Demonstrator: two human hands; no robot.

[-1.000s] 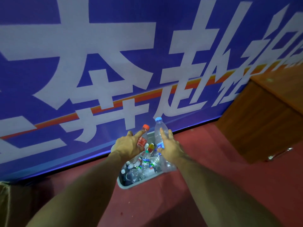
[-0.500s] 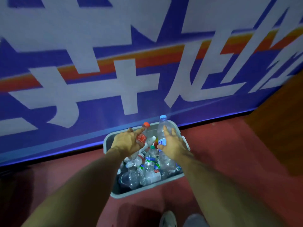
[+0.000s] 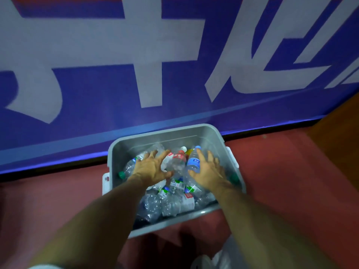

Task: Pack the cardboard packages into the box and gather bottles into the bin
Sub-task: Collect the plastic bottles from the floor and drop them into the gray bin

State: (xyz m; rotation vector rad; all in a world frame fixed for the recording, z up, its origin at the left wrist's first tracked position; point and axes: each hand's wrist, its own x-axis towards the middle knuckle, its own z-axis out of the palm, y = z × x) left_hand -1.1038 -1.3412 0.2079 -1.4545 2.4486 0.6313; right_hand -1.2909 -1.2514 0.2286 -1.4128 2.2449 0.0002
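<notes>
My right hand (image 3: 210, 171) is hanging released over the grey bin (image 3: 167, 133), fingers straight and spread, its thumb just beside or touching the blue-label bottle (image 3: 193, 162), I cannot tell which. My left hand (image 3: 149, 168) is spreading open the same way beside the red-label bottle (image 3: 177, 161). Both bottles are lying between my hands on the heap inside the bin, long axes pointing away from me, caps far. I am judging each hand nearest its own bottle. The bin is sitting on a red floor (image 3: 281, 171) against a blue banner (image 3: 174, 74), with brown wood (image 3: 342, 129) showing at right
</notes>
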